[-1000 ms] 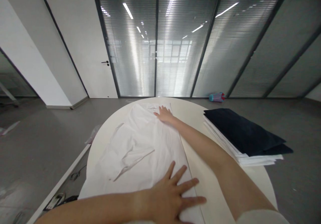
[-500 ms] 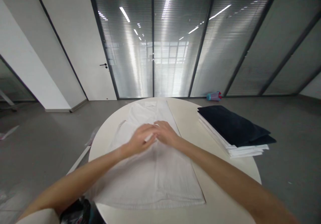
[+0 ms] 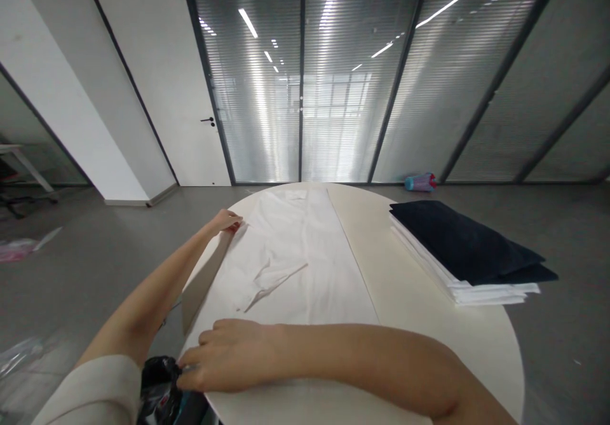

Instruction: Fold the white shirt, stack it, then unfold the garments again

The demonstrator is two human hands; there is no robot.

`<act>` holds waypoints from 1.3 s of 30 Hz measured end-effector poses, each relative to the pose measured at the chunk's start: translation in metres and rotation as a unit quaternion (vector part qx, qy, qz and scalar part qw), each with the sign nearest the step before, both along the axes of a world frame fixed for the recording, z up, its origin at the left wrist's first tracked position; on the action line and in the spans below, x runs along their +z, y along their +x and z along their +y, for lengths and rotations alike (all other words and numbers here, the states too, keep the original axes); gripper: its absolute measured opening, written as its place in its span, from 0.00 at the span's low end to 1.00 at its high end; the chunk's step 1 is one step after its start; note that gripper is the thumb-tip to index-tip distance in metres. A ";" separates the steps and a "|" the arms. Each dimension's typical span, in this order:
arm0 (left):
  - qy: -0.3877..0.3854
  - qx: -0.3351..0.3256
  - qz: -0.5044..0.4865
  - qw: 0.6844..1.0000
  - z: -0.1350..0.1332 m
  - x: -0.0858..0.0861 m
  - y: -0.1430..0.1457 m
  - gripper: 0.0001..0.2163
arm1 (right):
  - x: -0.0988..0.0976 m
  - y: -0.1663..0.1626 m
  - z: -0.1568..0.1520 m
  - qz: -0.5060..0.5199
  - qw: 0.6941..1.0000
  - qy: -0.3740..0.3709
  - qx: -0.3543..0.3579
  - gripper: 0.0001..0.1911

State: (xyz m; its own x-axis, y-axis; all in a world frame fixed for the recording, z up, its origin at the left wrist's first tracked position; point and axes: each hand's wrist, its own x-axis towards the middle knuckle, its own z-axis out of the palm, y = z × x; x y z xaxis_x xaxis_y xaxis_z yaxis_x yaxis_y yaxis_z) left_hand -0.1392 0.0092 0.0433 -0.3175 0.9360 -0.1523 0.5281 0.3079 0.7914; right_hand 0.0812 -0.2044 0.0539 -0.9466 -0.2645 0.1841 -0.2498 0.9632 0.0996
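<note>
- A white garment [image 3: 295,260] lay spread flat along the left half of a round white table [image 3: 410,298], running from the near edge at 6 o'clock up to the far rim at 12 o'clock. Its right edge made a straight line up the table's middle, which suggests it had been squared up on purpose.
- The left hand [image 3: 226,220] reached out to about 10 o'clock of the cloth, at its far left edge. The fingers looked curled down onto the fabric's border; whether they pinched the edge or only pressed on it could not be told at this distance.
- The right hand [image 3: 229,355] crossed the body to the near left corner, at roughly 7 o'clock. The fingers lay close together and bent, resting on the hem at the table's edge, and seemed to grip or pin that corner. The exact pinch was hidden beneath the knuckles.
- With one hand at each end of the same left side, the long edge was held at both ends, in my judgement so that it could be kept taut and even.
- A small raised crease [image 3: 271,279] stood in the cloth's middle, between the two hands.
- A stack of folded cloths [image 3: 467,260], dark on top and white beneath, sat at 3 o'clock, well apart from the spread garment.
- A black bag [image 3: 159,380] showed below the table's near left edge.
</note>
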 end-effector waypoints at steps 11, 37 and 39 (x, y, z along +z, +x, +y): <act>0.014 0.001 -0.096 0.995 -0.014 -0.011 -0.005 0.17 | -0.023 -0.038 0.006 0.071 0.997 0.038 -0.008 0.11; 0.055 0.049 -0.123 0.990 0.079 -0.002 0.045 0.09 | 0.043 0.092 0.011 0.287 0.952 0.022 -0.103 0.14; 0.076 0.048 -0.105 0.990 0.095 0.000 0.059 0.08 | 0.040 0.111 0.010 0.264 0.956 0.015 -0.123 0.14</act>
State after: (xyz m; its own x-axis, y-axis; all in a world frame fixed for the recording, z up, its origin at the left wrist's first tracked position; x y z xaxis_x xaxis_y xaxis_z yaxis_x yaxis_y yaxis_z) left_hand -0.0803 0.1046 0.0435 -0.3821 0.9204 -0.0833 0.3213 0.2168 0.9218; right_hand 0.1919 -0.1949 0.0934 -0.7579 -0.0581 0.6497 0.0774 0.9810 0.1780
